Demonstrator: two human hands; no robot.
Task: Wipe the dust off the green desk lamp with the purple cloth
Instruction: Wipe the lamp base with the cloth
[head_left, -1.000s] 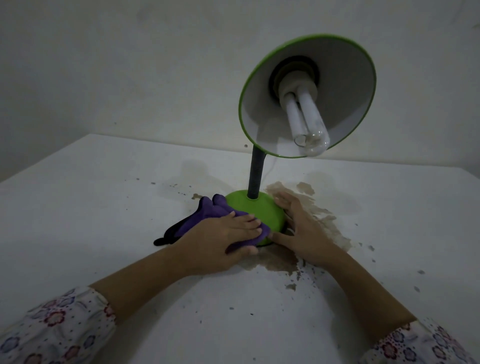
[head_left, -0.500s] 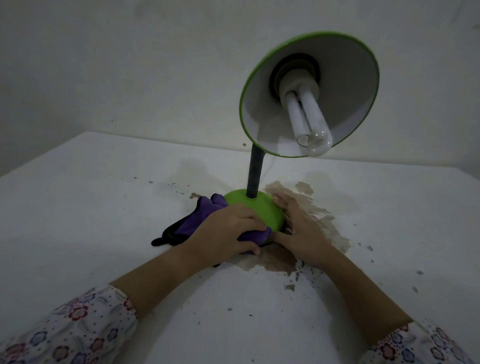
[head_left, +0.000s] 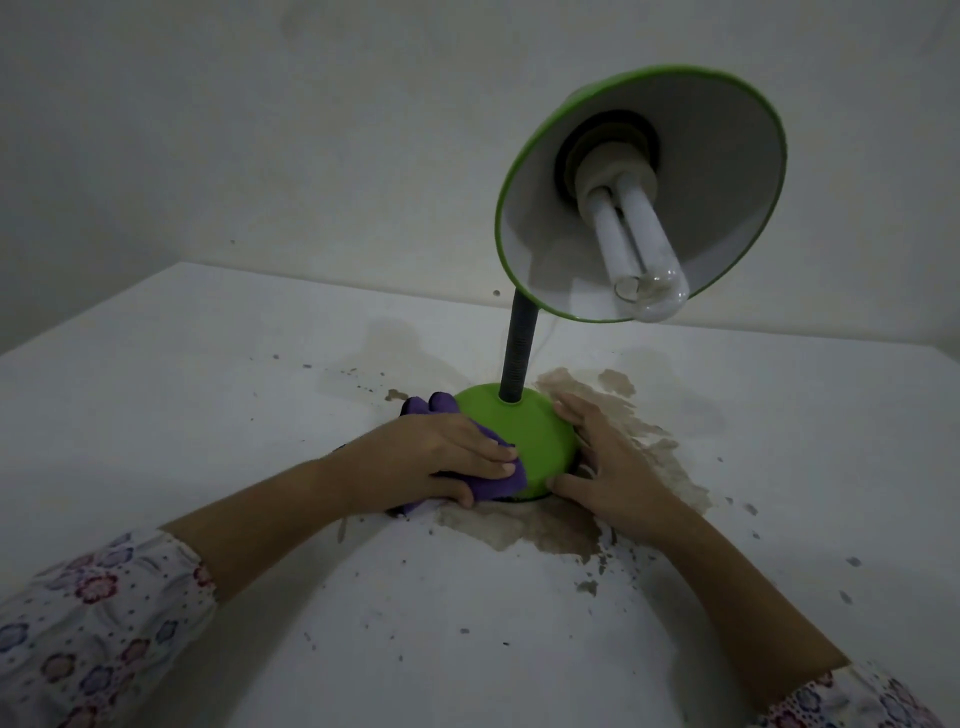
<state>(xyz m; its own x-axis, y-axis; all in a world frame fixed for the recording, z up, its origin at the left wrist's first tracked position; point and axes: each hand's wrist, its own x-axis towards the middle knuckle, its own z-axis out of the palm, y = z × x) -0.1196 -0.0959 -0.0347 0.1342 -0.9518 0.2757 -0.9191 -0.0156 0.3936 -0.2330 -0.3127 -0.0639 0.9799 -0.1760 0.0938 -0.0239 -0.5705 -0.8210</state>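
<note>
The green desk lamp stands on a white table, its round green base (head_left: 524, 436) in the middle of the view. A dark flexible neck (head_left: 515, 358) rises to a green-rimmed shade (head_left: 727, 171) with a white bulb (head_left: 639, 260) that faces me. My left hand (head_left: 441, 457) grips the purple cloth (head_left: 493, 480) and presses it against the base's left front side. Part of the cloth sticks out behind my hand. My right hand (head_left: 608, 467) lies with straight fingers against the base's right edge.
The white table (head_left: 208, 389) meets white walls at the back. A brown patch (head_left: 649, 447) of worn or stained surface spreads around and in front of the base, with dark flecks scattered over the tabletop.
My left hand has slid the cloth along the base's front side, with less cloth trailing out to the left. The right hand stays against the base. The camera has moved closer.
</note>
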